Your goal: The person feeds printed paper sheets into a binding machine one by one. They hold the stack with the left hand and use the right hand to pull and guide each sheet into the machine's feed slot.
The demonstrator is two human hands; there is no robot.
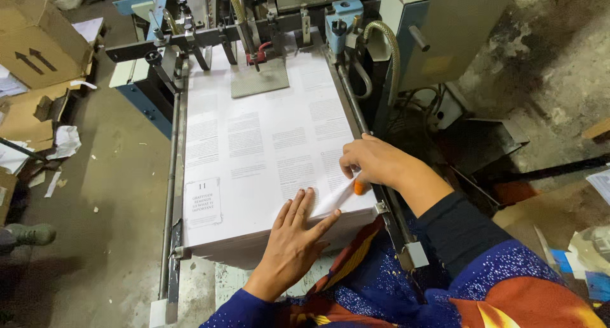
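A thick stack of large white printed sheets (pixel 254 144) lies on the feed table of a printing machine (pixel 267 10). My left hand (pixel 295 233) rests flat on the near right part of the stack, fingers spread. My right hand (pixel 375 163) pinches the right edge of the top sheets and lifts their corner a little. A small orange object (pixel 361 187) shows just under that hand; what it is cannot be told.
Metal side rails (pixel 170 175) run along the stack's left and right. A grey plate (pixel 259 80) presses on the far end of the sheets. Cardboard boxes (pixel 38 42) and paper scraps litter the floor at the left. A shoe (pixel 28 234) of another person shows at the left edge.
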